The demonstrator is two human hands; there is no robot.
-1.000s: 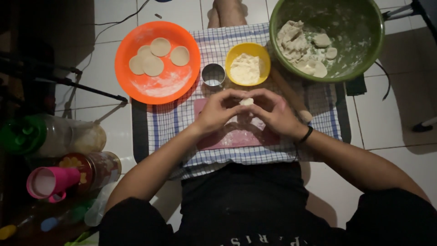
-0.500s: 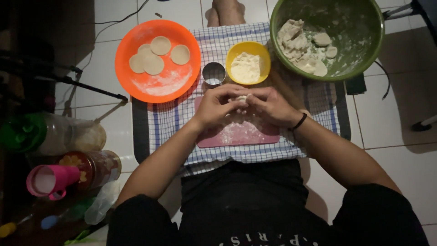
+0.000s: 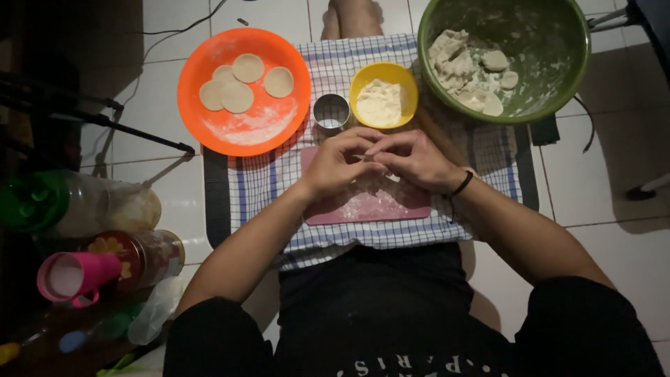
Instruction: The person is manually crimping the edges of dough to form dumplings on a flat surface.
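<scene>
my left hand and right hand now close tighter together than a second ago | fingers folded round the dough piece, now hidden between them | above the pink board, near the yellow bowl

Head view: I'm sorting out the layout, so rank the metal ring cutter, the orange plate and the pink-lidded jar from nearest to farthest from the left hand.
From the left hand:
1. Metal ring cutter, just beyond it.
2. Orange plate, farther left.
3. Pink-lidded jar, far left, off the cloth.
</scene>
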